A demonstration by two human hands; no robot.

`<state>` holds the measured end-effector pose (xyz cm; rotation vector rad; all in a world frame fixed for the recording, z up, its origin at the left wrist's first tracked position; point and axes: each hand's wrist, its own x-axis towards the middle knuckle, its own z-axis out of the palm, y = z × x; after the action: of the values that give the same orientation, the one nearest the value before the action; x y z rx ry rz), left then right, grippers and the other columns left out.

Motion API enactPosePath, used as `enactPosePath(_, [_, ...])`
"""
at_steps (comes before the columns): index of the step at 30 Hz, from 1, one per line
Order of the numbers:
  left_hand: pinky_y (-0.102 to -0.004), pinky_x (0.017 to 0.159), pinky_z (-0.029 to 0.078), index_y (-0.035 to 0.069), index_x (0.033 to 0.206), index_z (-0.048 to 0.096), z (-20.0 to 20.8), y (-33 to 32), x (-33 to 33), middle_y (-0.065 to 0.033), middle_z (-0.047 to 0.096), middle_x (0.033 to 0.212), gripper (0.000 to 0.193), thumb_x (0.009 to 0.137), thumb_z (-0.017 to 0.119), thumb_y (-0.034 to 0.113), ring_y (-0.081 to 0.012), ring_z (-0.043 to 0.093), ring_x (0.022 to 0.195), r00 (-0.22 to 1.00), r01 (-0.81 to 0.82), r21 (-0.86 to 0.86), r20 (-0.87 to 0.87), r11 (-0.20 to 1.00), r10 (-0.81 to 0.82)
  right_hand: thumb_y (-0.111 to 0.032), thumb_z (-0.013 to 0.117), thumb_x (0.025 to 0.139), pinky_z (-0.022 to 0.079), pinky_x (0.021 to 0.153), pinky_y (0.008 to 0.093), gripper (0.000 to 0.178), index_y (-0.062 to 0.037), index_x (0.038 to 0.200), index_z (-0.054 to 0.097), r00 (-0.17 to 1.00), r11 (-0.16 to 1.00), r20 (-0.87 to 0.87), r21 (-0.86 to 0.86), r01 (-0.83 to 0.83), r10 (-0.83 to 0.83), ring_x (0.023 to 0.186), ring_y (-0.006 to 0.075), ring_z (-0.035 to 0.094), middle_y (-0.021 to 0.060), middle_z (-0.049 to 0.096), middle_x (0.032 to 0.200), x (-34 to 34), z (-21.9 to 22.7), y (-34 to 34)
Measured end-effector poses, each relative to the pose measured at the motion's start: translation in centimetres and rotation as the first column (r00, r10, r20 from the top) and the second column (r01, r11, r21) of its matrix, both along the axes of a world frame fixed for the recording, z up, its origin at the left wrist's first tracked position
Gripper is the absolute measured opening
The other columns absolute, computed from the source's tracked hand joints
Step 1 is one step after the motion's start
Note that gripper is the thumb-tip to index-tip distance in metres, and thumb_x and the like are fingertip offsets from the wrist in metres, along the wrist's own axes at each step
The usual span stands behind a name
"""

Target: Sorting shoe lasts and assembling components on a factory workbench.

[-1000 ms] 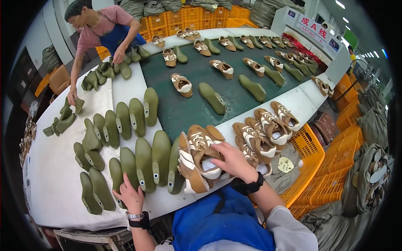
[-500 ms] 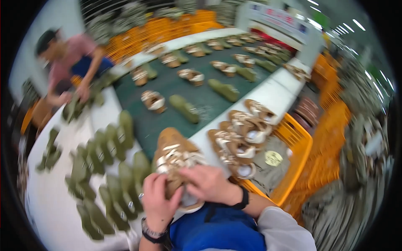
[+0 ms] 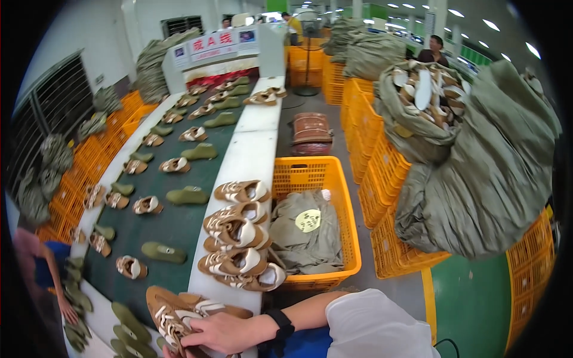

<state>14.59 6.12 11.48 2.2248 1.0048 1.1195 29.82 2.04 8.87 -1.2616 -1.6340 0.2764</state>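
At the lower edge, my right hand (image 3: pixel 222 332), with a black band on its wrist, is bent over a brown sneaker (image 3: pixel 161 307) with white laces, its fingers closed on the shoe's upper. A second brown sneaker (image 3: pixel 236 311) with pale stripes lies close against it, partly behind the hand. The heel ends of both shoes are hidden by the hand and the picture's lower edge. My left hand cannot be made out. Olive-green shoe lasts (image 3: pixel 132 322) lie to the left of the sneakers. Several more brown sneakers (image 3: pixel 237 230) stand in a cluster on the white ledge ahead.
A dark green conveyor belt (image 3: pixel 149 203) carries sneakers and green lasts. Right of the white ledge (image 3: pixel 248 149) stands an orange crate (image 3: pixel 349 238) holding grey-green cloth. Farther right are stacked orange crates (image 3: pixel 382 185) and a sack (image 3: pixel 418 140) of shoes. A co-worker's hand (image 3: pixel 68 311) rests on lasts at left.
The view has swung right, bringing the crates and sacks on that side into sight. My left hand has dropped out of clear view. My right hand remains on a sneaker.
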Motion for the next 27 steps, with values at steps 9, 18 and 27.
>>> enactPosePath(9, [-0.0348, 0.072, 0.051, -0.004, 0.127, 0.043, 0.4, 1.9, 1.1, -0.0168, 0.060, 0.093, 0.045, 0.085, 0.061, 0.003, -0.0247, 0.060, 0.082, 0.988, -0.062, 0.014, 0.145, 0.998, 0.060, -0.011, 0.059, 0.075, 0.046, 0.061, 0.0387, 0.011, -0.0103, 0.085, 0.061, 0.985, 0.988, 0.070, -0.012, -0.156, 0.157, 0.078, 0.0321, 0.055, 0.0132, 0.050, 0.085, 1.6, 1.2, -0.8])
enactPosePath(18, [-0.0404, 0.084, 0.044, 0.007, 0.108, 0.063, 0.8, 0.6, -0.6, -0.0176, 0.052, 0.107, 0.030, 0.081, 0.053, -0.002, -0.0333, 0.054, 0.096, 0.954, 0.121, 0.157, -0.292, 0.980, -0.071, -0.009, 0.053, 0.078, 0.048, 0.055, 0.0373, 0.033, -0.0083, 0.111, 0.050, 0.998, 0.993, 0.061, 0.113, -0.039, 0.032, 0.068, 0.0294, 0.060, 0.0097, 0.051, 0.083, 0.1, 0.3, -0.7])
enactPosePath(27, [-0.0368, 0.072, 0.045, 0.004, 0.077, 0.063, -0.2, 0.8, 0.0, -0.0165, 0.052, 0.094, 0.018, 0.063, 0.057, -0.006, -0.0335, 0.052, 0.084, 0.963, 0.257, 0.094, -0.106, 0.962, -0.247, -0.002, 0.055, 0.085, 0.049, 0.062, 0.0311, 0.022, -0.0035, 0.107, 0.049, 0.886, 0.994, -0.451, -0.048, 0.098, -0.109, 0.069, 0.0219, 0.062, 0.0118, 0.062, 0.084, 1.6, -0.1, 0.3])
